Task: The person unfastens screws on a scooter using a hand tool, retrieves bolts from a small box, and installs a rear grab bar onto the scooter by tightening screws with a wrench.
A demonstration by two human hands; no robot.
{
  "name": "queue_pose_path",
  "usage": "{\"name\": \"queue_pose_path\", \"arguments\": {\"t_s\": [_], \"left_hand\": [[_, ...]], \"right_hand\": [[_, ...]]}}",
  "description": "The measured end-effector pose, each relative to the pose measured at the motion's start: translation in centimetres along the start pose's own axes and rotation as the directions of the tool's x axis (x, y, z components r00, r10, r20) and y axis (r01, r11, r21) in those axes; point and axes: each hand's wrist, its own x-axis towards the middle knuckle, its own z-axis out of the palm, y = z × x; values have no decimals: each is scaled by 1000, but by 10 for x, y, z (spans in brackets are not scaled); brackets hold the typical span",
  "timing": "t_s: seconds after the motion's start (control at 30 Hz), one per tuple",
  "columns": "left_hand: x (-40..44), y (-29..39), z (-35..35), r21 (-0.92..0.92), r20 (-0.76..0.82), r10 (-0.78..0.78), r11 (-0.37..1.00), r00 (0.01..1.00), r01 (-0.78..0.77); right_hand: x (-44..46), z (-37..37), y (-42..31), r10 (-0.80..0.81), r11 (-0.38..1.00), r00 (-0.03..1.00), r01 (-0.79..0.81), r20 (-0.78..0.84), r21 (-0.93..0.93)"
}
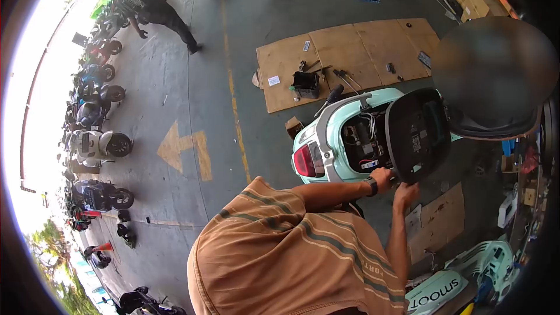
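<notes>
A mint-green scooter (344, 122) stands before me with its black seat (417, 134) tipped up, baring the storage well with loose wires inside. My left hand (382, 180), with a dark watch on the wrist, is closed at the well's near rim, by the seat's lower end. Close beside it, my right hand (406, 193) is closed just under the seat's lower edge. Whatever the fingers of both hands hold is too small and hidden to name. A white-and-blue connector piece (370, 164) lies in the well near my left hand.
Past the scooter, a cardboard sheet (344, 52) holds a black box (305, 84) and several tools. Mint body panels (437, 291) lie at the lower right. Another person (151, 6) walks at the upper left, near a row of parked scooters (93, 146). A blurred patch hides the scooter's front.
</notes>
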Motion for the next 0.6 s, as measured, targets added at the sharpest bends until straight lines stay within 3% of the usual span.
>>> {"name": "queue_pose_path", "arguments": {"t_s": [0.07,0.1,0.13,0.2,0.23,0.3,0.33,0.4,0.43,0.53,0.57,0.6], "left_hand": [[-1,-3,6,69,-16,25,997,1000,-24],[1,-6,7,116,-6,72,991,997,-71],[3,-5,3,122,-21,92,988,996,-89],[-1,-4,-3,159,66,73,984,995,-83],[-5,-3,-5,161,57,87,982,995,-95],[-6,2,-12,142,70,102,984,992,-111],[-10,3,-15,145,63,117,981,991,-125],[-12,6,-17,105,47,133,985,990,-138],[-9,1,-9,102,28,108,989,994,-111],[-4,-8,2,63,3,169,984,986,-169],[-3,-7,-4,92,79,165,981,983,-172],[-7,-6,-4,86,79,170,981,982,-176]], "right_hand": [[1,3,16,-58,998,997,59,42,-36],[0,-2,23,-74,992,990,60,118,111],[3,-14,14,-87,990,991,76,97,118],[1,-39,3,-274,958,896,288,348,13],[3,-42,8,-283,955,898,296,335,12],[18,-48,17,-480,855,783,519,396,9],[20,-54,12,-486,851,786,525,382,4],[22,-66,-7,-591,710,735,670,331,-218],[17,-67,-11,-596,708,737,670,319,-224],[-7,-58,-33,-582,759,772,629,256,-171],[-19,-43,-45,-238,928,941,293,241,-228],[-31,-36,-52,150,957,967,-89,208,-278]]}}
